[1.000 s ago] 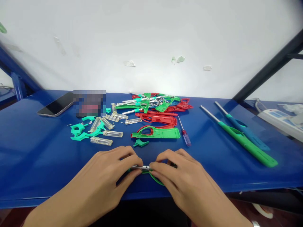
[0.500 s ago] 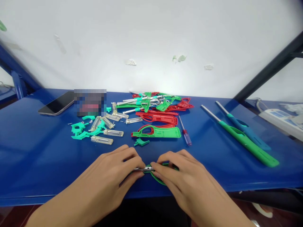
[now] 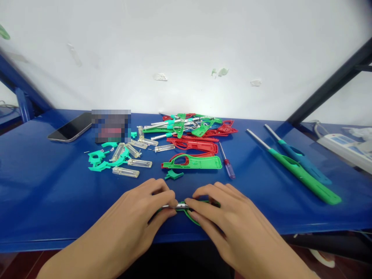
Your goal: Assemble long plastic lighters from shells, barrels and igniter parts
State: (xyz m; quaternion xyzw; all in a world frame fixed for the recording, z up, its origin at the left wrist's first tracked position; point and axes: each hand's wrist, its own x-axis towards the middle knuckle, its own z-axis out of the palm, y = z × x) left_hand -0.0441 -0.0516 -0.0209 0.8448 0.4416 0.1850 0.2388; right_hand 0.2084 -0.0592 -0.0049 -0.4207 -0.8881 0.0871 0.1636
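At the near edge of the blue table, my left hand [image 3: 148, 211] pinches a thin metal lighter tube [image 3: 180, 206] between thumb and fingertips. My right hand [image 3: 222, 211] grips a green lighter casing half [image 3: 194, 217] just to the right, its fingers covering most of it. The tube's end lies along the casing's narrow end, between the two hands. Beyond them rest a small turquoise plastic part [image 3: 174, 174], a green casing half [image 3: 200, 162] over a red one, another red casing half [image 3: 193, 145] and a screwdriver [image 3: 229, 166] with a purple handle.
Several clear fuel tanks [image 3: 126, 172] and turquoise parts [image 3: 99, 166] lie at left, near a phone [image 3: 71, 127]. A pile of casings and tubes [image 3: 186, 126] is by the wall. Two whole lighters [image 3: 302, 174] and a power strip [image 3: 345, 149] are at right.
My left fingers have shifted slightly back along the metal tube, showing a little more of it. Both hands stay in nearly the same place.
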